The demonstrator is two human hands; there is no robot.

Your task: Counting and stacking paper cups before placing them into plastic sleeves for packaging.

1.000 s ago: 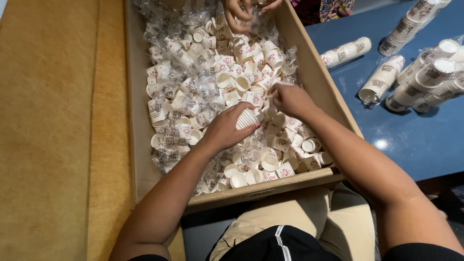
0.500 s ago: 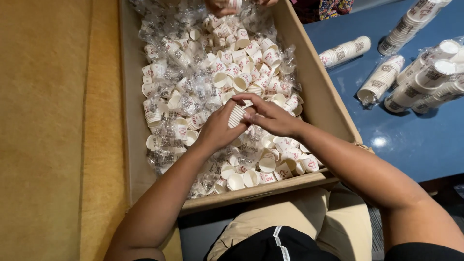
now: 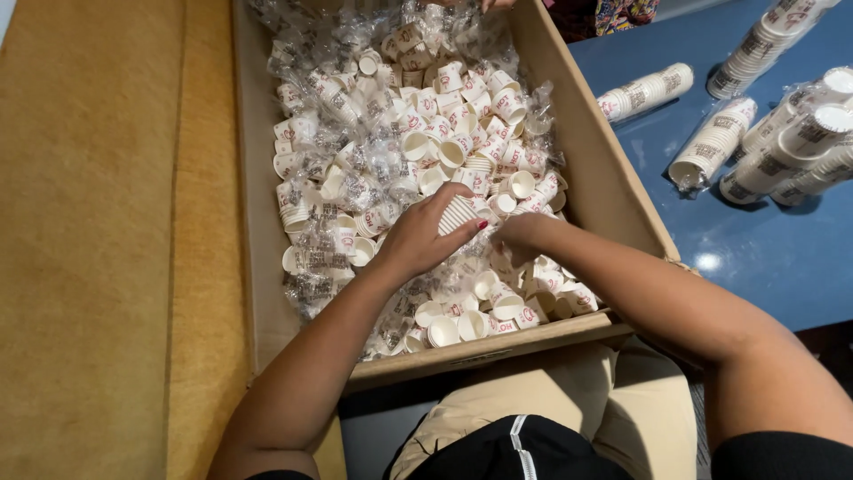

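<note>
A large cardboard box (image 3: 613,196) is filled with small white paper cups (image 3: 444,142) and clear plastic wrappers (image 3: 311,267). My left hand (image 3: 422,236) is over the middle of the box and grips a short stack of nested cups (image 3: 458,213). Just to its right, my right hand (image 3: 524,236) reaches down into the loose cups with its fingers curled; whether it holds a cup is hidden. The two hands are nearly touching.
Wrapped sleeves of stacked cups (image 3: 711,142) lie on a blue table (image 3: 764,258) to the right of the box. A tan carpeted surface (image 3: 98,240) runs along the left. Another person's fingers (image 3: 493,4) show at the box's far end.
My right hand moved from the cups at the right toward my left hand, met it at the stack, then dropped back into the loose cups beside it. The left hand kept the stack.
</note>
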